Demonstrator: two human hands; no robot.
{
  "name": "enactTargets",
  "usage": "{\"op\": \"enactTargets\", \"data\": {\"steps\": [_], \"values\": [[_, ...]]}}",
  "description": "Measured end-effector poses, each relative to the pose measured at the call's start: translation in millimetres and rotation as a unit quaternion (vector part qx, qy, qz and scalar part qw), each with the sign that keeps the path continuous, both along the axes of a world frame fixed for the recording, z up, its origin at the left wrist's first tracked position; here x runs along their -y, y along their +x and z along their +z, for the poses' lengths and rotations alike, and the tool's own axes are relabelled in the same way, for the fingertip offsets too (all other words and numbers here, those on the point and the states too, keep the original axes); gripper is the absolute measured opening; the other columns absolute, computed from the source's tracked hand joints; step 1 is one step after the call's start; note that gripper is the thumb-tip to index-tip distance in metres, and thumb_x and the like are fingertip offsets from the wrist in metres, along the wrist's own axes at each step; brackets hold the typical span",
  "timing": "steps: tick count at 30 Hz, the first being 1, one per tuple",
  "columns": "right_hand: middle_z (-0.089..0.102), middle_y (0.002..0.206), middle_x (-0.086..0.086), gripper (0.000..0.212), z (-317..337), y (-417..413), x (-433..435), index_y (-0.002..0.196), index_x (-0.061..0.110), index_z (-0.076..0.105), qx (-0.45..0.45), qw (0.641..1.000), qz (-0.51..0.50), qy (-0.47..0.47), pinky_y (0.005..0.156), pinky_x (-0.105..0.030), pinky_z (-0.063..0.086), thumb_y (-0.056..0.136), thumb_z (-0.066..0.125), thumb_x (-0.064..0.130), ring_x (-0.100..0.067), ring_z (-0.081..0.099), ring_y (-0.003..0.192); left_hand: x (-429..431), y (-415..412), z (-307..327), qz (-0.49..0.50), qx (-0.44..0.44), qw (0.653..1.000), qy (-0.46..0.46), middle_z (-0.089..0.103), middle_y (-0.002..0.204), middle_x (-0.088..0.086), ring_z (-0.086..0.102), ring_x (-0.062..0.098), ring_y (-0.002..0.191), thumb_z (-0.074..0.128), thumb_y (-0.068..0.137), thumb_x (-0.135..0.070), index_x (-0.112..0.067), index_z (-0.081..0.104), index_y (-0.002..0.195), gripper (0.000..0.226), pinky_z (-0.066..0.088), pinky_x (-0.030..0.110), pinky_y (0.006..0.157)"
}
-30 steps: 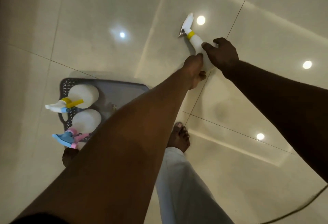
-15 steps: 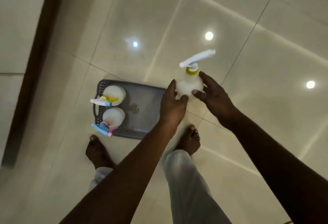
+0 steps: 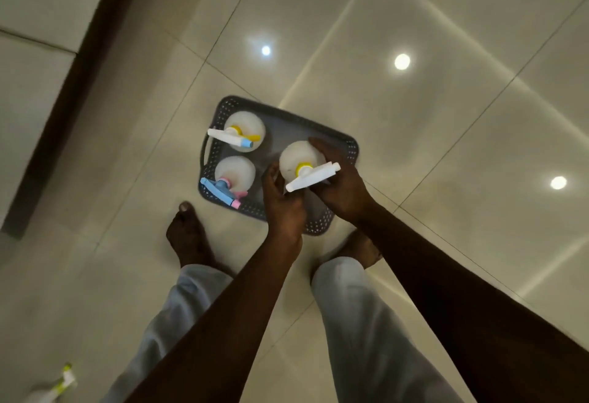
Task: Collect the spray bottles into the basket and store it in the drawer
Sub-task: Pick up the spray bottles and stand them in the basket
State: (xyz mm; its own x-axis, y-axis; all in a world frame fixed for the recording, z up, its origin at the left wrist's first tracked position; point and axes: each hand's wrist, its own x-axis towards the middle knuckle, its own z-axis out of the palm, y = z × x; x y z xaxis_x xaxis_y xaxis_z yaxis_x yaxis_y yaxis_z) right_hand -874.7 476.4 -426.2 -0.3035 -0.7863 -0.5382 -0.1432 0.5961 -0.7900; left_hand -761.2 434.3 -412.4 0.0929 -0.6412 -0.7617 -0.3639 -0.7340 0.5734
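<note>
Over the grey basket (image 3: 349,147), left hand (image 3: 282,201) and right hand (image 3: 341,189) clasp the white spray bottle (image 3: 298,160) (smooth, probably light; best held by its body).

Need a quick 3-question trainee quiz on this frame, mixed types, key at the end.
1. True or false: the basket stands on the floor.
2. How many spray bottles stand in the basket without a hand on them? A) one B) two C) three
3. Fill in: the bottle gripped by the left hand and right hand has a ____ collar.

Key:
1. True.
2. B: the yellow-trigger bottle and the blue-headed bottle.
3. Yellow, on the held bottle. A fourth bottle lies blurred on the floor, bottom left.
</note>
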Motion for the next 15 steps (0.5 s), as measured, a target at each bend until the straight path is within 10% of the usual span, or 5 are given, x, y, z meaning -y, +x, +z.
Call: {"op": "enactTargets", "data": {"steps": [5, 11, 15], "values": [[0.054, 0.152, -0.025, 0.074, -32.1, 11.1, 29.1, 0.148, -0.009, 0.049, -0.013, 1.000, 0.010, 0.005, 0.124, -0.039, 0.036, 0.079, 0.076, -0.018, -0.037, 0.051, 0.144, 16.2, 4.6, -34.1, 0.027, -0.007, 1.000, -0.008, 0.060, 0.147, 0.015, 0.060, 0.029, 0.135, 0.071, 0.096, -0.005, -0.007, 0.044, 0.152, 0.063, 0.048, 0.049, 0.116], [0.065, 0.141, -0.021, 0.073, -66.0, 8.9, 49.2, 0.149, 0.002, 0.053, -0.027, 0.998, 0.032, 0.053, 0.100, 0.001, 0.034, 0.082, 0.080, -0.007, -0.033, 0.061, 0.131, 35.9, -0.9, -59.5, 0.050, -0.027, 0.998, -0.003, 0.061, 0.145, 0.018, 0.061, 0.032, 0.134, 0.071, 0.097, -0.008, -0.002, 0.045, 0.150, 0.060, 0.052, 0.044, 0.113], [0.065, 0.135, -0.013, 0.064, -74.4, 10.1, 55.8, 0.144, -0.002, 0.056, -0.025, 0.995, 0.054, 0.077, 0.116, -0.032, 0.042, 0.085, 0.080, -0.003, -0.024, 0.060, 0.126, 44.5, -1.7, -68.0, 0.050, -0.022, 0.998, 0.017, 0.057, 0.149, 0.019, 0.058, 0.033, 0.137, 0.069, 0.099, -0.014, -0.005, 0.044, 0.153, 0.060, 0.047, 0.052, 0.117]]}}
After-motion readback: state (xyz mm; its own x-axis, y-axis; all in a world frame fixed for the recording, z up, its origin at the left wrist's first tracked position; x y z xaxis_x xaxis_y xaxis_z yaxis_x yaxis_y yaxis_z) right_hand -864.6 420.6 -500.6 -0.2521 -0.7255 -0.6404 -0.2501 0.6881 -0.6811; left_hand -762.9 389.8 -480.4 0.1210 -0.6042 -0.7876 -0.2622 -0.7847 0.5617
